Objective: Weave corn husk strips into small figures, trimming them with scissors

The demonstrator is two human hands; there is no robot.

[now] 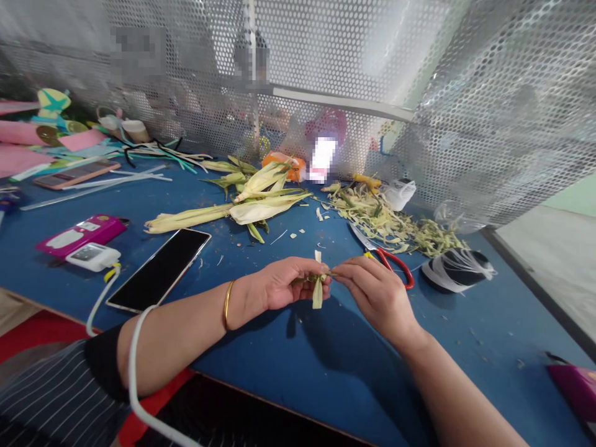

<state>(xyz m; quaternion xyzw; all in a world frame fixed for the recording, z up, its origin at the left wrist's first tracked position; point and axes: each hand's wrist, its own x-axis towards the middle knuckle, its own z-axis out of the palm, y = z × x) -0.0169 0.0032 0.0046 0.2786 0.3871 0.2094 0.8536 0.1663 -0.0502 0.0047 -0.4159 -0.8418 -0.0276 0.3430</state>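
Over the front of the blue table, my left hand (pixel 291 282) is closed on a small folded piece of corn husk (pixel 317 292), whose pale ends stick out above and below the fingers. My right hand (pixel 379 292) pinches a thin twisted end on the right side of that piece, its fingertips close to the left ones. Red-handled scissors (pixel 395 264) lie just behind the right hand, blades pointing away to the left. Farther back rest several whole corn husks (pixel 261 202), and right of them spreads a heap of cut husk strips (pixel 386 220).
A black phone (pixel 161 270) and a white device with a cable (pixel 93 256) lie at left. The cable loops over my left forearm. At right stands a black roll wrapped in clear strands (pixel 459 270). A perforated metal screen (pixel 326 56) borders the table's back.
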